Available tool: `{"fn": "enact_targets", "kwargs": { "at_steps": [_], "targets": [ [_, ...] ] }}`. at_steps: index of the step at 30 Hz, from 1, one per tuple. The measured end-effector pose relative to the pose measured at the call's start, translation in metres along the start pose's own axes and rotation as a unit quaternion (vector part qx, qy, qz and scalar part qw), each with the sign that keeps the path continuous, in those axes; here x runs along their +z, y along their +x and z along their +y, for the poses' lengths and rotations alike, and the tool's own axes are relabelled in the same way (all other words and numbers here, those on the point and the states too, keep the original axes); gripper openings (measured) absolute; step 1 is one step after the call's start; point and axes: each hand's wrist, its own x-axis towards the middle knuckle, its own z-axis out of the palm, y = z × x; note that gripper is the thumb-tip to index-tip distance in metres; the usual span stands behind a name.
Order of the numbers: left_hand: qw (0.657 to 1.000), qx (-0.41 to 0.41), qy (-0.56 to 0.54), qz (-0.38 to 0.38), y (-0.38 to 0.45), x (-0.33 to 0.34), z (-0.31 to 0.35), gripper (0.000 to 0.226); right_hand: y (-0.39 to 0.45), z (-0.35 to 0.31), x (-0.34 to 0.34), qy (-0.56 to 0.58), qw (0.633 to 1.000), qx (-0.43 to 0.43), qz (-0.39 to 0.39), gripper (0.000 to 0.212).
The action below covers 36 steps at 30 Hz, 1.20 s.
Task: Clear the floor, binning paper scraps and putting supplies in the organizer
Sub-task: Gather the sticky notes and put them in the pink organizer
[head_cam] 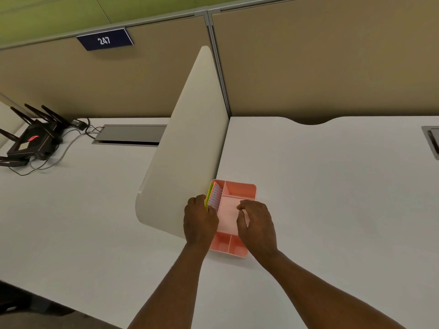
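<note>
- Pink organizer (240, 191) sits on the white desk (332, 186), touching the divider panel (185, 148) at its 9 o'clock.
- Your left hand (199, 222) pinches a stack of coloured notepads (213, 195), standing them in the left slot.
- Right hand (257, 224) hovers over the middle compartment, fingers loosely curled, holding nothing.
- Other compartments look empty; floor and bin unseen, so remaining work can't be judged.

A white tabletop (332, 186) is split by a cream divider panel (190, 143) with rounded corners. Tan cubicle partitions (320, 62) are set behind it, joined by a grey metal post (219, 67). A dark blue plate (105, 39) marked 247 is fixed on the left partition. A green wall (47, 13) is seen above. A black router (33, 138) with antennas and cables is placed far left, beside a grey cable hatch (130, 137).
</note>
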Motion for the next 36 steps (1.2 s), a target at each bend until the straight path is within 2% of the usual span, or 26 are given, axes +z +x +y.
{"fn": "enact_targets", "kwargs": {
  "at_steps": [6,15,20,25,30,36],
  "targets": [
    [1.000,0.012,-0.009,-0.026,-0.026,-0.006,-0.004,0.039,-0.027,-0.002,-0.013,-0.026,0.999,-0.024,-0.005,0.019],
    [0.991,0.131,-0.005,-0.022,-0.111,-0.028,-0.033,0.035,-0.103,-0.004,-0.019,-0.067,0.996,-0.039,0.041,0.022],
    [0.978,0.204,-0.010,-0.043,-0.164,-0.041,-0.058,0.031,-0.166,-0.016,-0.025,-0.088,0.994,-0.014,0.054,0.030],
    [0.973,0.200,-0.023,-0.110,-0.219,-0.052,-0.092,0.045,-0.248,-0.025,-0.036,-0.091,0.992,0.012,0.081,0.030],
    [0.961,0.240,-0.037,-0.134,-0.280,-0.062,-0.120,0.047,-0.329,-0.028,-0.047,-0.116,0.989,0.060,0.071,0.035],
    [0.939,0.289,-0.052,-0.178,-0.342,-0.071,-0.124,0.046,-0.405,-0.035,-0.078,-0.130,0.981,0.100,0.103,0.036]
  ]
}}
